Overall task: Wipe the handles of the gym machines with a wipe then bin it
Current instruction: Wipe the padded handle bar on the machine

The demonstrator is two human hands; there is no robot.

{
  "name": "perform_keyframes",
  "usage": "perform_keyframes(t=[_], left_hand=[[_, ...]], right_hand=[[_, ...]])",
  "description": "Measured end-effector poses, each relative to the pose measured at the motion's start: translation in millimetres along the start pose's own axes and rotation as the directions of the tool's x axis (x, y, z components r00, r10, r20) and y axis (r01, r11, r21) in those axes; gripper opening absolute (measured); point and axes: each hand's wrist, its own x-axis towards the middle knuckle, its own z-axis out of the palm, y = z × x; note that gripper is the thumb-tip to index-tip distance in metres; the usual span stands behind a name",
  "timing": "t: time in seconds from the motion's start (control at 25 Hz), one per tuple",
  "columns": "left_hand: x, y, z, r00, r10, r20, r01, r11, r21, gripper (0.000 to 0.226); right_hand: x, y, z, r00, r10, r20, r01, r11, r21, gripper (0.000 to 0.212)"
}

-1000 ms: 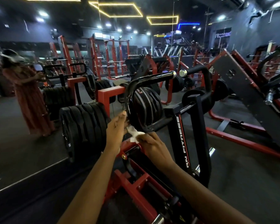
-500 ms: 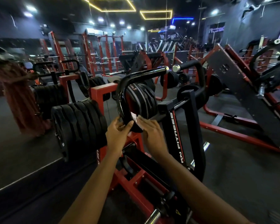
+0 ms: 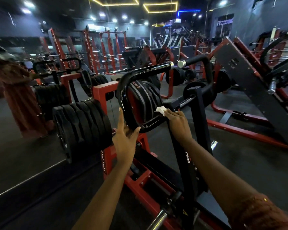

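Observation:
A black curved handle point(image 3: 133, 75) loops up from a red and black plate-loaded machine in front of me. Its lower bar point(image 3: 152, 122) runs toward the black upright. My right hand point(image 3: 178, 123) lies on that lower bar with straight fingers and presses a small white wipe point(image 3: 161, 110) onto it. My left hand point(image 3: 125, 138) cups the bottom bend of the loop, thumb on the right side and fingers up along the left. A second black handle point(image 3: 201, 61) with a chrome end cap mirrors the first one further back.
Stacked black weight plates point(image 3: 83, 123) sit on the machine's left peg, and more plates point(image 3: 145, 100) behind the loop. A mirror wall at the left shows a person in a red-brown dress point(image 3: 20, 97). A red leg press point(image 3: 249, 83) stands to the right on dark floor.
Both hands rose from the machine's lower frame to the handle loop. The right hand slid the wipe rightward along the lower bar, and the left hand took hold of the bend.

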Motion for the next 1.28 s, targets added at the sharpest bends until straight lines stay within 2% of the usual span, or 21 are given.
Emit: perform_keyframes(t=[0.12,0.2,0.32,0.4,0.48,0.56,0.64,0.72,0.8,0.92,0.96,1.04,1.2,1.28], left_hand=[[0,-2,2,1.0,0.013,-0.007,-0.013,1.0,0.003,0.086],[0,-3,4,0.999,0.034,-0.017,-0.034,0.999,0.008,0.085],[0,-4,4,0.999,0.029,-0.012,-0.029,0.999,-0.026,0.085],[1,-4,3,1.0,0.005,-0.007,-0.005,1.0,-0.031,0.084],[0,-3,4,1.0,0.011,-0.015,-0.011,1.0,-0.014,0.085],[0,-3,4,1.0,0.013,-0.02,-0.013,1.0,0.007,0.085],[0,-3,3,0.999,0.003,-0.031,-0.002,0.999,0.038,0.085],[0,-3,2,0.999,0.02,-0.036,-0.018,0.997,0.071,0.084],[0,-4,2,0.999,0.036,-0.021,-0.034,0.997,0.063,0.084],[1,-5,2,0.998,0.053,-0.03,-0.052,0.998,0.041,0.085],[1,-5,2,0.999,0.046,-0.028,-0.045,0.999,0.029,0.085],[0,-4,2,1.0,0.015,-0.015,-0.014,1.0,0.008,0.085],[0,-4,3,0.999,0.031,-0.025,-0.032,0.997,-0.064,0.082],[-1,-6,3,0.998,0.051,-0.03,-0.053,0.996,-0.073,0.081]], right_hand=[[-17,-30,5,0.998,0.049,-0.044,-0.045,0.993,0.106,0.039],[-41,-55,10,0.998,0.016,-0.063,-0.002,0.976,0.217,0.038],[-52,-60,5,0.997,-0.035,-0.074,0.054,0.96,0.276,0.038],[-42,-42,-4,0.979,0.135,-0.151,-0.086,0.952,0.294,0.035],[-36,-31,-9,0.923,0.33,-0.198,-0.25,0.906,0.343,0.031],[-38,-41,0,0.873,0.462,-0.154,-0.331,0.796,0.507,0.025],[-44,-70,16,0.753,0.657,-0.008,-0.465,0.542,0.7,0.028],[-52,-101,32,0.6,0.796,0.085,-0.477,0.27,0.836,0.03],[-62,-122,40,0.536,0.827,0.173,-0.406,0.072,0.911,0.029],[-61,-111,35,0.485,0.822,0.299,-0.354,-0.128,0.926,0.028],[-52,-100,30,0.442,0.837,0.321,-0.351,-0.168,0.921,0.029],[-33,-82,16,0.382,0.86,0.338,-0.394,-0.179,0.902,0.029],[-25,-94,8,0.377,0.864,0.333,-0.448,-0.145,0.882,0.023],[-37,-106,13,0.406,0.843,0.352,-0.454,-0.148,0.879,0.022]])
